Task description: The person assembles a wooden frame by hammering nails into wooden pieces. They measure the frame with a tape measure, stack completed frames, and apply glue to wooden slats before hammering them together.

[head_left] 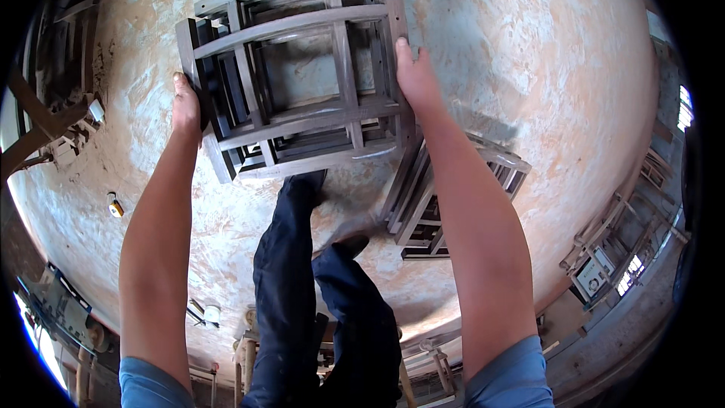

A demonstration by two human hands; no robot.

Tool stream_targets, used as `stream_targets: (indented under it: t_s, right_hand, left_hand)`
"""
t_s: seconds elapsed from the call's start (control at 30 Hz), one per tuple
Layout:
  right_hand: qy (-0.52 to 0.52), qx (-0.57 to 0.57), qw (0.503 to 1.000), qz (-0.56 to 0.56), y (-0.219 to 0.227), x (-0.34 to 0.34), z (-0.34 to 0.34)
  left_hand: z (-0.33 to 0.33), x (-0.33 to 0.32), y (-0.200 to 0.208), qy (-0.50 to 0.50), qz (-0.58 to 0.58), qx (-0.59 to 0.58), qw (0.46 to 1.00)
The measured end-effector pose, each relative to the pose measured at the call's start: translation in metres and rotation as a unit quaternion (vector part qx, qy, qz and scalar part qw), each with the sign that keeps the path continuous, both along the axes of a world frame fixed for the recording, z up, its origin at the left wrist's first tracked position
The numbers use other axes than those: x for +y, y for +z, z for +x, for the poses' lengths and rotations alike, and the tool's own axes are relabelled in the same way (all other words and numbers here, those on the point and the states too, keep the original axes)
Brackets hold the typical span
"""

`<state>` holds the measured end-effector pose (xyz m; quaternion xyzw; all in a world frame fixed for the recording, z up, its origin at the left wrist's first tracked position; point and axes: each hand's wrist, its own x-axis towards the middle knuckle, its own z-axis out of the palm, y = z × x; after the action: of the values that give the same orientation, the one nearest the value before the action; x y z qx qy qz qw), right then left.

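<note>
Head view: a stack of slatted wooden frames [311, 120] lies between the worker's two hands, ahead of the feet and tilted slightly up toward the right. The left hand [186, 109] clasps its left end and the right hand [418, 79] its right end, a wide two-handed grip with most fingers hidden. Whether the stack clears the floor [544, 53] cannot be told from here. The step in hand appears to be shifting or steadying the load; the next move calls for even pressure from both sides, with clearance from the second frame stack [414, 215] beside the right forearm.
</note>
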<state>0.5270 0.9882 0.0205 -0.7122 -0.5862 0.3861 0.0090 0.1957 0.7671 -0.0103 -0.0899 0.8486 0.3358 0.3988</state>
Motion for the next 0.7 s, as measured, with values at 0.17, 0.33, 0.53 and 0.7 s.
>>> stream_targets:
  t_s: [0.17, 0.33, 0.53, 0.7]
  right_hand:
    - [-0.025, 0.164, 0.985, 0.037, 0.060, -0.055, 0.047]
    - [-0.056, 0.057, 0.996, -0.050, 0.090, -0.240, 0.195]
    - [-0.025, -0.063, 0.962, -0.264, 0.258, -0.466, 0.275]
    - [-0.249, -0.071, 0.939, -0.226, 0.373, -0.592, 0.261]
  left_hand:
    - [-0.001, -0.049, 0.044, -0.071, -0.012, 0.024, 0.997]
    - [0.053, -0.180, 0.113, -0.397, -0.091, 0.016, 0.913]
    - [0.091, -0.360, 0.245, -0.552, -0.287, -0.205, 0.756]
    - [0.059, -0.323, 0.325, -0.678, -0.223, -0.144, 0.686]
